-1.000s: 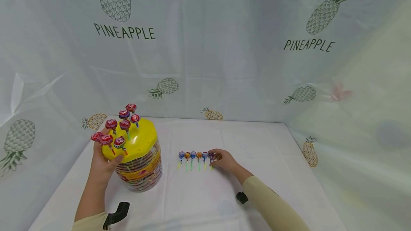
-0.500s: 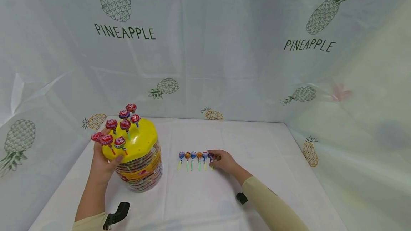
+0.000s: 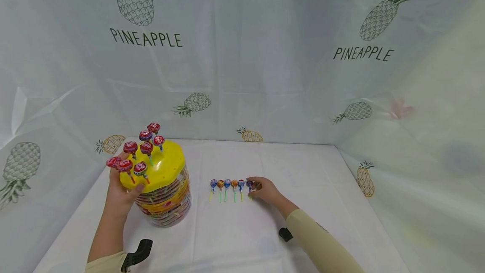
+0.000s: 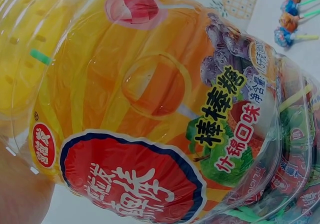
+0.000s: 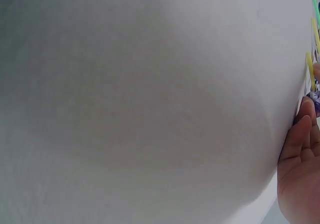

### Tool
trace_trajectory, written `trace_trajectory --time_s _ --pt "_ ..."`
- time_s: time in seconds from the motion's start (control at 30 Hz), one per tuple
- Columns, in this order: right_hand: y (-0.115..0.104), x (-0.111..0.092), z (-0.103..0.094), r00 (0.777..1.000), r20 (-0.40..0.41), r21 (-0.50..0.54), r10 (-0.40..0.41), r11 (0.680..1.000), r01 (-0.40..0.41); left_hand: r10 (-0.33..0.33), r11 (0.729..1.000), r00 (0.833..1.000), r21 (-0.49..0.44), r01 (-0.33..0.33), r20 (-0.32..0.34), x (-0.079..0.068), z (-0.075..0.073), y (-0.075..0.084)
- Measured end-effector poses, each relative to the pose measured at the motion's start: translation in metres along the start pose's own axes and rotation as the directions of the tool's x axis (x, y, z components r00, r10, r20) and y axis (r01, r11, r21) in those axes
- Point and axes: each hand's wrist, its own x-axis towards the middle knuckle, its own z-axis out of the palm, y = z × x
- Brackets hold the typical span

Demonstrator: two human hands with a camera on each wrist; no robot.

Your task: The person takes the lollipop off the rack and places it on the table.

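A large clear plastic jar point(image 3: 166, 207) with a yellow lid point(image 3: 172, 161) stands on the left of the table. Several red-wrapped lollipops point(image 3: 147, 148) stick up from holes in that lid. My left hand point(image 3: 123, 195) grips the jar by its lid, thumb on the near edge; its far fingers are hidden behind. To the right, several lollipops point(image 3: 227, 183) lie in a row, sticks toward me. At the row's right end my right hand point(image 3: 266, 189) pinches a purple-wrapped lollipop point(image 3: 249, 184) between thumb and fingers. Its yellow stick point(image 5: 310, 70) shows in the right wrist view.
A white cloth point(image 3: 231, 239) covers the table. Behind it hangs a pale curtain point(image 3: 257, 75) printed with pineapples. Black wrist mounts point(image 3: 138, 256) sit at both forearms.
The lollipop at my right fingertips has shifted slightly right, widening the gap to its neighbour. My left hand and the jar stay in place.
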Motion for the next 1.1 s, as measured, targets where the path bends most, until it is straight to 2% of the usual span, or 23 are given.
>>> trace_trajectory --time_s 0.47,0.67,0.8,0.97,1.1 --pt "-0.0025 0.0 0.0033 1.0 -0.008 0.003 0.009 1.0 -0.009 -0.008 1.0 1.0 0.019 0.008 0.002 0.0005 -0.0007 0.0008" --pt "-0.0019 -0.0009 0.0032 1.0 -0.003 0.003 0.004 1.0 -0.004 0.021 1.0 1.0 -0.004 -0.02 0.008 0.0 -0.001 -0.0007" --pt "-0.0018 -0.0023 0.002 1.0 0.012 0.021 0.0 1.0 0.0 0.011 1.0 1.0 -0.01 -0.01 0.011 0.0002 -0.0009 0.0003" --pt "-0.0009 -0.0035 0.0009 1.0 0.026 0.043 -0.01 0.999 0.009 -0.01 1.0 1.0 -0.002 0.01 0.01 -0.0003 -0.0006 0.0021" --pt "0.0011 -0.0036 0.0008 0.999 0.025 0.055 -0.022 0.998 0.02 0.004 1.0 1.0 0.028 -0.004 0.006 -0.0013 -0.0005 0.0026"
